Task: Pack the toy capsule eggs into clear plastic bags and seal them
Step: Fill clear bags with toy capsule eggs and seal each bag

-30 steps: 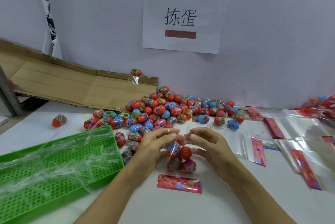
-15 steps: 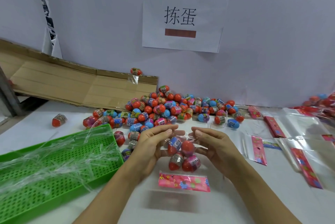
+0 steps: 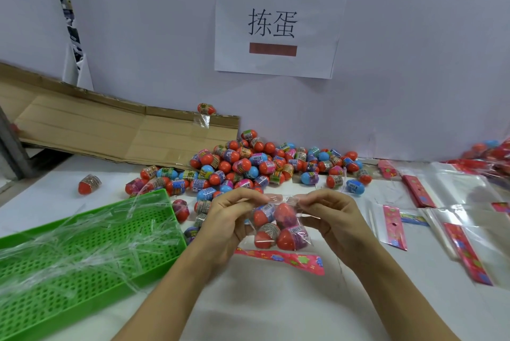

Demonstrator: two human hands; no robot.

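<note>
Head view: your left hand point(image 3: 226, 219) and right hand point(image 3: 328, 216) each pinch the top edge of a clear plastic bag point(image 3: 278, 226) just above the table point(image 3: 276, 313), fingers curled on the film. Four capsule eggs point(image 3: 284, 213) hang inside, below your fingertips. The film looks thin, soft and slippery, the load light; grip the mouth corners, not the eggs
</note>
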